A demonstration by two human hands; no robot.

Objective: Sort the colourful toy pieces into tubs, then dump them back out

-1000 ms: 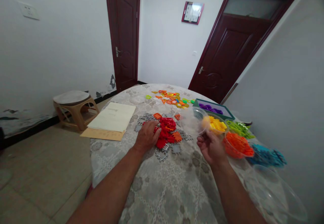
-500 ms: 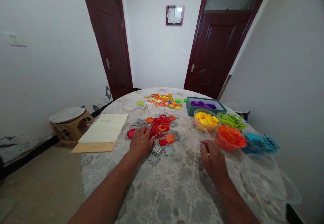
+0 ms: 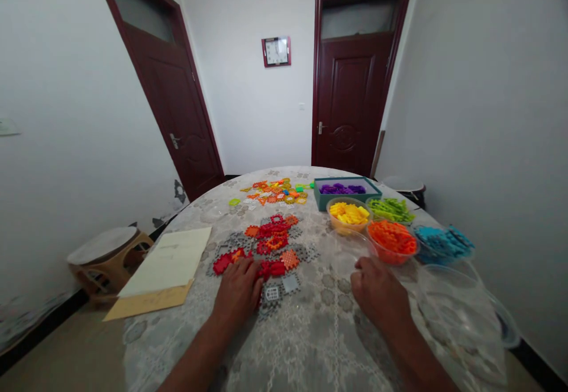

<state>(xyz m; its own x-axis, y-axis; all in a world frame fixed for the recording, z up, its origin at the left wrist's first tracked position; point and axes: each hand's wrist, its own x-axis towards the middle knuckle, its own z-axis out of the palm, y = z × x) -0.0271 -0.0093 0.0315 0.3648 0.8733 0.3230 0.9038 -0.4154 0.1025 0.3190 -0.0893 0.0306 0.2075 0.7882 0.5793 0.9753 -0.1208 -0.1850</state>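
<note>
My left hand (image 3: 239, 285) rests on the near left part of a pile of red pieces (image 3: 271, 269) and grey pieces, its fingers bent over them; what lies under the fingertips is hidden. Beside it sit an orange square piece (image 3: 290, 259) and a white grid piece (image 3: 272, 292). On the right, my right hand (image 3: 379, 290) is curled on the patterned tablecloth, near a clear empty-looking lid (image 3: 348, 250) and a bowl of orange pieces (image 3: 393, 241). Whether its fingers hold anything is hidden.
Bowls of yellow (image 3: 349, 213), green (image 3: 390, 210) and blue pieces (image 3: 444, 244) stand on the right, by a teal box (image 3: 323, 201) of purple ones. Mixed pieces (image 3: 275, 193) lie farther back. Papers (image 3: 166, 262) lie left; clear lids (image 3: 461, 309) right.
The view has tilted and shifted. My left hand has moved toward me over the pile, and the red pieces are spread differently. My right hand remains curled beside the bowls.
</note>
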